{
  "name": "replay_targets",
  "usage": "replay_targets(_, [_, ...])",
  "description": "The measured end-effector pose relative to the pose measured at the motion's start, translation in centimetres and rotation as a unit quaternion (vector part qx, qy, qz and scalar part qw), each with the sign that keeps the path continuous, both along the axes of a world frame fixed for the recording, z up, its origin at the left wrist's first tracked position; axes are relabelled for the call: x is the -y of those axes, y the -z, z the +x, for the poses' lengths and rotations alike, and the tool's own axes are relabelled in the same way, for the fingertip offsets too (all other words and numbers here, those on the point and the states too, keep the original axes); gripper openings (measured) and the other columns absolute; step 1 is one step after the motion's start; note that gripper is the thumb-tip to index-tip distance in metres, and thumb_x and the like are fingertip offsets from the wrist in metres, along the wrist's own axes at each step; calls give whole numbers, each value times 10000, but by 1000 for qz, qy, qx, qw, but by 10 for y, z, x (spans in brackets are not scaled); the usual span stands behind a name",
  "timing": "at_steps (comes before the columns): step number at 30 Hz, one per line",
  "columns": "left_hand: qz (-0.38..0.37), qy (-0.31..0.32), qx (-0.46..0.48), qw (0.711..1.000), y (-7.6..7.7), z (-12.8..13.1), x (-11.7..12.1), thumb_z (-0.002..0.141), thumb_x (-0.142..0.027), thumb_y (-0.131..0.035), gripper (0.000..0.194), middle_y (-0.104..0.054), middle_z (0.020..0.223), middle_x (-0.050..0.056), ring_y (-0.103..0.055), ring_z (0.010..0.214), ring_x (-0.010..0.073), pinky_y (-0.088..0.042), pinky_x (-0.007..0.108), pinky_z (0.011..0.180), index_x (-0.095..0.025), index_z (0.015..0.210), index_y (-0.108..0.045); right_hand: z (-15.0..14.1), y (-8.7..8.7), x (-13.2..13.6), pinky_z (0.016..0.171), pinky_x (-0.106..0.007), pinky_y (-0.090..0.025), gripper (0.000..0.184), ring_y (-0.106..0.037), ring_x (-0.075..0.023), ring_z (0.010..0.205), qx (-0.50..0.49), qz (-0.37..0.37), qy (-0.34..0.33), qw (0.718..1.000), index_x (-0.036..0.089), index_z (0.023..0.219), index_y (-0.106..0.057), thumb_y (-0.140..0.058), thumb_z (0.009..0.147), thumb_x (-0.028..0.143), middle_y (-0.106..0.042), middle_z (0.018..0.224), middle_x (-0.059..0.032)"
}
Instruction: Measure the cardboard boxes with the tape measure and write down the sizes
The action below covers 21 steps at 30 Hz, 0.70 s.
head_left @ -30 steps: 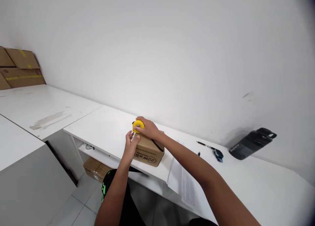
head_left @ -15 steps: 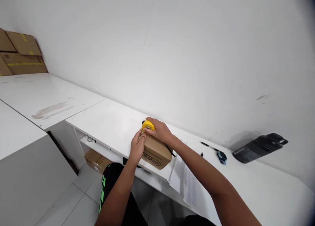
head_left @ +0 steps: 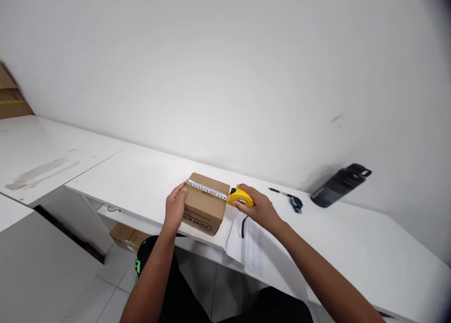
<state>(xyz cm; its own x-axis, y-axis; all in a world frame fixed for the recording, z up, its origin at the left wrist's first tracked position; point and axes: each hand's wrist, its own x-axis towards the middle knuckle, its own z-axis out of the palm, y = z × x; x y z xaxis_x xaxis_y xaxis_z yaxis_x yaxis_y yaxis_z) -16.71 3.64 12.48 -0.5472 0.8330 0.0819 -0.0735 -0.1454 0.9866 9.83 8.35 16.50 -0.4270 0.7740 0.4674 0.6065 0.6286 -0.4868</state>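
Observation:
A small cardboard box (head_left: pixel 200 205) with dark printing on its near side sits on the white table. Across its top lies the extended tape blade (head_left: pixel 207 190), its numbers facing up. My left hand (head_left: pixel 175 206) is closed at the box's left edge, thumb and fingertips pinching the blade's end there; the hook itself is hidden. Just beyond the box's right edge, my right hand (head_left: pixel 261 206) grips the yellow tape measure (head_left: pixel 243 197) by its case. A black wrist strap (head_left: pixel 244 226) dangles below it over the papers.
Printed sheets (head_left: pixel 254 252) lie right of the box. Farther right are a pen (head_left: pixel 279 191), a small dark blue item (head_left: pixel 296 204) and a black bottle (head_left: pixel 340 186) near the wall. More cardboard boxes (head_left: pixel 125 236) sit below the table, others (head_left: pixel 14 97) at far left.
The yellow tape measure has moved right in my right hand, drawing the blade out across the box top. My left hand has stayed by the box's left edge. The view has shifted slightly.

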Motion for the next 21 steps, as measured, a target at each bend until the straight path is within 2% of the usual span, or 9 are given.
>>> replay_targets(4, [2,-8,-11,1000,-1,1,-1,805,-330,-587,404,-691,1227,87,-608,1151,267,-460,390,1002,-159,1152,-702,12,2,0,768,-347,-549,424,-680,-208,836,3,6,-5,1000,256,1204,-579,-611,830,454,-710,1048,-47])
replay_targets(7, [5,-7,-12,1000,-1,-1,-1,810,-336,-587,405,-685,1238,87,-598,1174,272,-446,405,1031,-159,1157,-697,11,6,-2,795,-359,-550,451,-682,-217,890,0,13,-2,1000,252,1232,-567,-604,835,465,-700,1107,-60])
replay_targets(10, [-3,10,-22,1000,-1,-3,-1,831,-351,-575,431,-659,1282,94,-577,1215,279,-422,416,1069,-154,1202,-671,3,9,-4,855,-381,-540,526,-673,-232,994,-23,13,15,1000,242,1287,-527,-610,832,493,-654,1242,-83])
replay_targets(13, [-31,3,-55,998,1,3,8,888,-405,-516,535,-519,1449,109,-465,1347,267,-333,400,1149,-162,1364,-542,-15,3,-5,871,-399,-535,599,-665,-248,1036,-50,14,34,998,241,1324,-502,-626,813,528,-626,1297,-95])
replay_targets(17, [-48,-59,-196,978,10,28,46,935,-435,-433,671,-212,1617,116,-185,1494,262,-169,452,1214,-190,1530,-243,-48,-13,-4,858,-410,-532,572,-668,-260,1006,-97,13,55,994,228,1278,-542,-608,814,555,-677,1190,-92])
replay_targets(19, [-14,-109,-305,946,13,39,66,912,-415,-481,745,-95,1638,129,-16,1515,291,-82,512,1215,-180,1544,-166,-63,-20,-4,871,-417,-521,564,-662,-265,1006,-119,13,60,991,219,1261,-550,-605,813,557,-681,1172,-95])
replay_targets(21, [9,-126,-369,921,9,41,76,884,-412,-532,786,-83,1640,119,33,1512,306,-55,548,1206,-205,1543,-157,-74,-26,-4,867,-415,-515,548,-662,-259,982,-139,3,54,989,226,1247,-552,-610,810,551,-681,1162,-87])
